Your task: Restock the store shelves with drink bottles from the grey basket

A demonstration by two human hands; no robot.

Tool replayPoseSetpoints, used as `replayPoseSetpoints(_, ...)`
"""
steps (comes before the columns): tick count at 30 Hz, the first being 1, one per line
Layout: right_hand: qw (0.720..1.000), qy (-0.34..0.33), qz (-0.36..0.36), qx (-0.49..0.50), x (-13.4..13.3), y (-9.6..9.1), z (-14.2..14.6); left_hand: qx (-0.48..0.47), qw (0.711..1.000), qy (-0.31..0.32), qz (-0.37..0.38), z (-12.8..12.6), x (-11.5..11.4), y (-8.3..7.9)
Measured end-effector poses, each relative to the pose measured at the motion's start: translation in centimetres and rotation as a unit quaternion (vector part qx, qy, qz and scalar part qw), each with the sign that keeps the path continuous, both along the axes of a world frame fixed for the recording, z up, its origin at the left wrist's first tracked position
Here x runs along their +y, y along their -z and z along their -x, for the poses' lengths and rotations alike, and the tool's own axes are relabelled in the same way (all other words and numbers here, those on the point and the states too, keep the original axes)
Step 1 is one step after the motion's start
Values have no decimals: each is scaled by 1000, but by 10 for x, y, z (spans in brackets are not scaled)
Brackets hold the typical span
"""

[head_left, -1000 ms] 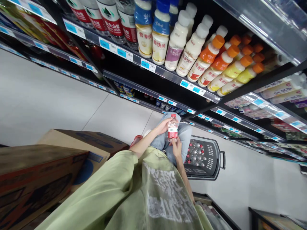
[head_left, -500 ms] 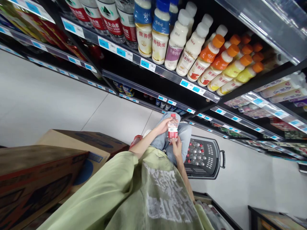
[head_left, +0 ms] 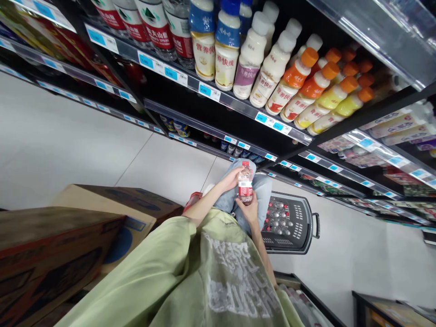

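Observation:
A small clear water bottle [head_left: 245, 184] with a red cap and a red and white label is held upright over my knees. My left hand [head_left: 233, 178] grips its upper part from the left, fingers closed near the cap. Around its base, my right hand [head_left: 250, 208] has thumb and fingers on either side. To the right of my legs stands a dark grey shopping basket [head_left: 299, 225] with several red-capped bottles [head_left: 279, 218] in it.
Shelves rise in front, with several milk drink bottles [head_left: 265, 79] and larger water bottles [head_left: 155, 27] on an upper level. Cardboard boxes [head_left: 61, 254] stand close on my left. A black-framed case [head_left: 306, 290] holding bottles is at lower right.
My right hand has shifted its grip at the bottle's base, its thumb now on the left side of the base. My left hand and the bottle stay almost in place.

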State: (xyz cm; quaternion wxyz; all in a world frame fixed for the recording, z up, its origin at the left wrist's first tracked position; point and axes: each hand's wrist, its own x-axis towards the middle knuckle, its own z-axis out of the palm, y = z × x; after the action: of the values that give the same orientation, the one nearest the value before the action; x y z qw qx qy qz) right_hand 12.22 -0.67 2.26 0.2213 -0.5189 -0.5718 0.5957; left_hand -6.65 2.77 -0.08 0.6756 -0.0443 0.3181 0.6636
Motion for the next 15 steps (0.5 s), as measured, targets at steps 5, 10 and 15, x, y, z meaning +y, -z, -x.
replayPoseSetpoints(5,1000,-3,15,8,0,4,-2,7,1000,-5,8,0,0,-1)
replayPoseSetpoints(10,999,17,37,32,-1,5,-1,6,1000,-4,14,0,1,-1)
replayPoseSetpoints(15,998,19,39,42,-2,8,-2,4,1000,-8,16,0,0,-3)
